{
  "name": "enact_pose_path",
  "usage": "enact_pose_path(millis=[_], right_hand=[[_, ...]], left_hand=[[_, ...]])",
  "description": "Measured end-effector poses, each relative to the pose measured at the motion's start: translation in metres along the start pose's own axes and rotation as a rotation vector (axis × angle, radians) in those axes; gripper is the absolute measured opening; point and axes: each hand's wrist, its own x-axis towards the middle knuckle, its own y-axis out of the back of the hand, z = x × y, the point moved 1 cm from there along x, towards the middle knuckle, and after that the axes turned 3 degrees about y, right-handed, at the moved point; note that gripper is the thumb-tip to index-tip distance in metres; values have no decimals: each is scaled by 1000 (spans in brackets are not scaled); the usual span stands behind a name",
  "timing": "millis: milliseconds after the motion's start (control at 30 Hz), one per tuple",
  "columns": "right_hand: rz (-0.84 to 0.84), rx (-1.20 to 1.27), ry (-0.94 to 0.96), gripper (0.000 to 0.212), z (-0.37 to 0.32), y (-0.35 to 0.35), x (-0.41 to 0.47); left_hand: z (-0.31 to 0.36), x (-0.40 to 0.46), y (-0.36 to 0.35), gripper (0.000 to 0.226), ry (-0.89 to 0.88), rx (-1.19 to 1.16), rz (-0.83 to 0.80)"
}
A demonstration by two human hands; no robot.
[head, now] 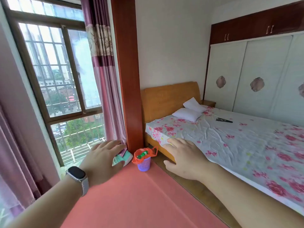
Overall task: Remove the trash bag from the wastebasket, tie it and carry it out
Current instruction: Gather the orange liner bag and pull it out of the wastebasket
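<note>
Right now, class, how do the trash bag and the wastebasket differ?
The trash bag is orange-red, thin and crumpled; the wastebasket is purple, rigid and perforated. The trash bag drapes over the rim with handles sticking out; the wastebasket stands upright on the floor. Both are small, and neither hand touches them.

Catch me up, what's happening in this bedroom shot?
A person reaches both bare hands forward, left hand and right hand open and empty. Ahead, a small purple wastebasket lined with an orange trash bag stands on the pink floor mat beside the bed. The bag is untouched, still in the basket.
</note>
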Motion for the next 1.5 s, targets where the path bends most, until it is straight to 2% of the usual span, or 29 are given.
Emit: enact_pose_path(millis=[100,267,600,900,1133,1500], right_hand=[[23,16,-17,49,9,-18,22],[-58,-48,-13,49,23,-61,70],[-89,-72,-111,54,53,-94,235],[-106,-29,-126,54,76,-137,334],[-109,-20,-87,49,132,-189,389],[-100,37,0,51,287,-256,502]], left_hand=[[-16,23,-19,62,-18,-2,-3],[-55,85,-60,62,-55,-16,-26],[-155,215,-124,62,-86,-116,-36],[-211,291,-157,60,-92,-125,-39],[-223,361,-201,58,-72,-99,-76],[-206,533,-272,59,16,-48,-138]])
